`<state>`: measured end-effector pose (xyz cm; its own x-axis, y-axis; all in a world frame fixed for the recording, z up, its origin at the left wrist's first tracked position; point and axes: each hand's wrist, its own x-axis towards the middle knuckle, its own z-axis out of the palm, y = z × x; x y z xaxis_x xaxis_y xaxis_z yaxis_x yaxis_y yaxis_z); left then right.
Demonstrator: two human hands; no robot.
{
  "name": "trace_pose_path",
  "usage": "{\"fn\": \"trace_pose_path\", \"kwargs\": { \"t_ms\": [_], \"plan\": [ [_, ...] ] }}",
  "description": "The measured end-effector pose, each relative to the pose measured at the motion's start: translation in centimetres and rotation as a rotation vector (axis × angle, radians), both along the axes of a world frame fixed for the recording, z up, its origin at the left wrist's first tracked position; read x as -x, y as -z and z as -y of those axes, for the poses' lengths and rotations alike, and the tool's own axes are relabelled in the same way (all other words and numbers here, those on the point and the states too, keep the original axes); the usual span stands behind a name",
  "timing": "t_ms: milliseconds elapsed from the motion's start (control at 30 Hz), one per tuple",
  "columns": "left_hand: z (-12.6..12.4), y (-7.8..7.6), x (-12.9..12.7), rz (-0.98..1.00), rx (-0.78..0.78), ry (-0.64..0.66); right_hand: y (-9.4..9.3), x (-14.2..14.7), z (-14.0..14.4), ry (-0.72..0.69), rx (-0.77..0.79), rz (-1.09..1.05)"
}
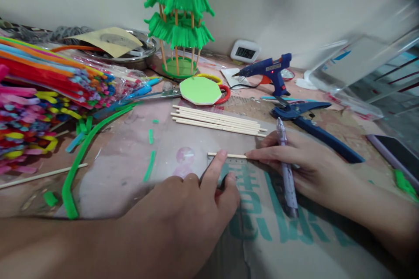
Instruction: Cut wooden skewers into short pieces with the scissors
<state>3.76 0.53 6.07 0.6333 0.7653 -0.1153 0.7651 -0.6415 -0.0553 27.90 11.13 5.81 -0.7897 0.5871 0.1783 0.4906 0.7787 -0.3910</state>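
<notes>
My left hand (199, 202) lies low at the centre, its index finger pressing a thin wooden stick (236, 156) along the edge of a ruler (241, 161). Most of the ruler is hidden under that hand. At the stick's right end, my right hand (304, 163) pinches it between the fingertips. The same hand also holds a pen (288, 183), which stands tilted with its clear tip upward. Just beyond lie several cut wooden sticks (216, 120), side by side in a loose row.
Behind stand a green pagoda-like model (178, 30) and a light-green octagonal piece (200, 90) over scissors (225, 95). A blue glue gun (273, 69) and blue cutter (321, 133) lie right; a phone (396, 152) is at the edge. Bundled pipe cleaners (42, 83) fill the left.
</notes>
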Motion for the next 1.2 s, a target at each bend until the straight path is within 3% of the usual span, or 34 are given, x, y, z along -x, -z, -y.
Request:
{"fn": "trace_pose_path", "kwargs": {
  "t_ms": [433,600,767,1200],
  "plan": [
    [0.12,-0.07,-0.18,-0.048,-0.024,-0.045,-0.06,0.28,0.0,0.026,0.007,-0.023],
    [0.03,-0.06,-0.1,0.0,-0.004,-0.003,-0.21,0.29,0.08,0.017,-0.013,-0.019],
    [0.18,-0.08,-0.23,0.0,0.022,-0.07,-0.09,0.29,-0.01,0.014,-0.013,-0.021],
    [0.11,0.12,-0.04,-0.014,-0.003,-0.005,-0.39,0.3,0.16,0.01,-0.03,0.0]
  ]
}}
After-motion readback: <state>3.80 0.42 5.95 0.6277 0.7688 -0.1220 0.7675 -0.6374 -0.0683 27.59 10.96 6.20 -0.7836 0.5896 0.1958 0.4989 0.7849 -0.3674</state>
